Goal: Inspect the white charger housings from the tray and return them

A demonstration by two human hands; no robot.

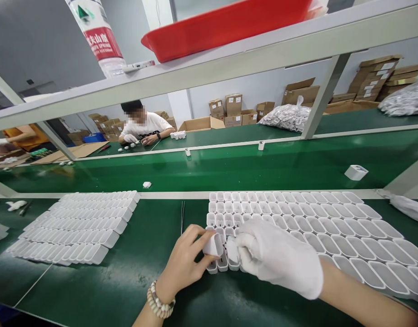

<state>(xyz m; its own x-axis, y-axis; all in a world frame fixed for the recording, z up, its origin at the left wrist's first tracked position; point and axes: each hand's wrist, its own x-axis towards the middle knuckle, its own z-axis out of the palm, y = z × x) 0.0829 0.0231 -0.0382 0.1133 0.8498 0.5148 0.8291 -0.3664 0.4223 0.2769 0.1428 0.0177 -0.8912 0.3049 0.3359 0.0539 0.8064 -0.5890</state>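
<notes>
My bare left hand (186, 259), with a beaded bracelet at the wrist, grips a small white plastic housing (213, 245) between thumb and fingers, tilted so its open end faces right. Close beside it is my right hand (266, 254) in a white glove, its fingers pinched together; whatever they hold is hidden by the glove. Both hands are over the near left corner of a block of open-topped white housings (331, 222), set in tight rows. Dark slots show inside several of the housings at that end.
More white housings (82, 222) lie in rows on the left of the green table (144, 281). Behind runs a green belt (212, 168) carrying a few white pieces. Overhead, a shelf holds a red tray (229, 27) and a bottle (100, 41). A co-worker (144, 125) sits opposite.
</notes>
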